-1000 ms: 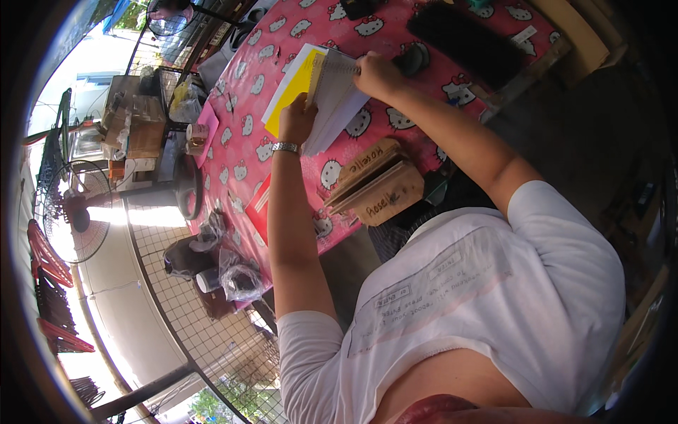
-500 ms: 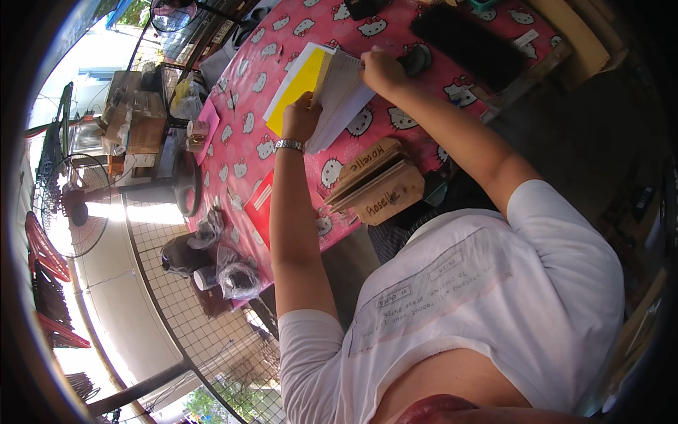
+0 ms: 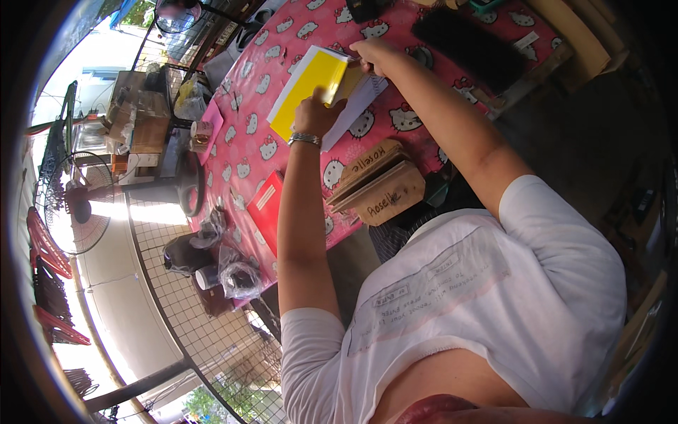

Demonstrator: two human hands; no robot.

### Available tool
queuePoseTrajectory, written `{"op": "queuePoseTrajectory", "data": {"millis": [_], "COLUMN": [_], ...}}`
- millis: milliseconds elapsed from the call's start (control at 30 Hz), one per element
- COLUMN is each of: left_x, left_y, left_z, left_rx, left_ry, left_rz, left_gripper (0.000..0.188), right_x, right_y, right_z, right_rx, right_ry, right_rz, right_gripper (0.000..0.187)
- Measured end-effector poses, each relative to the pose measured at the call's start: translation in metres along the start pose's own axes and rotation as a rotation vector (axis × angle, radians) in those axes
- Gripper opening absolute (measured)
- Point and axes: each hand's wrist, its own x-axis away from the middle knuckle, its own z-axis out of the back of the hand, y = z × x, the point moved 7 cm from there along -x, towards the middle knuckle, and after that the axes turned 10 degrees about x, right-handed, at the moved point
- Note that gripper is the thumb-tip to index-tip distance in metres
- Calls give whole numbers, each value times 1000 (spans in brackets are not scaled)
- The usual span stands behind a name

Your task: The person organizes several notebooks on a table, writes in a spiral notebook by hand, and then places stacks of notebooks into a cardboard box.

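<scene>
An open notebook (image 3: 301,94) with a bright yellow page or cover and white lined sheets lies on the pink patterned tablecloth. My left hand (image 3: 316,116), a metal watch band on its wrist, rests over the yellow part with its thumb spread away from the fingers; the fingertips are slightly blurred. At the notebook's far right corner is my right hand (image 3: 374,56), its fingers curled in at the edge of the sheets. Between the hands, a tan surface shows beside the yellow. White pages stick out below on the right.
A slotted wooden holder (image 3: 390,201) with handwriting stands at the table's near edge. Left of it lies a red booklet (image 3: 267,212). Plastic-wrapped items (image 3: 239,274) crowd the left corner. A black furry item (image 3: 470,51) lies far right; a mug (image 3: 200,133) stands far left.
The white sheets between my hands have turned over or shifted, and more yellow shows. My left hand has moved slightly right onto the yellow; its fingers have loosened from the pages.
</scene>
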Motion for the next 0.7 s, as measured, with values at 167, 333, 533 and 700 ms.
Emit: {"op": "queuePoseTrajectory", "data": {"millis": [167,333,533,700], "left_x": [-5,7,64,104], "left_y": [13,-46,80,128], "left_z": [-11,58,143,111], "left_rx": [-160,-327,-30,-169], "left_ry": [40,120,-26,-182], "left_rz": [52,-276,-227,-280], "left_gripper": [49,25,27,21], "right_x": [24,50,90,154], "right_y": [3,-29,8,61], "right_z": [-24,-34,10,12], "right_rx": [-702,-21,780,298], "right_ry": [-260,-275,-403,-459], "right_rz": [-112,444,614,551], "right_gripper": [21,58,49,39]}}
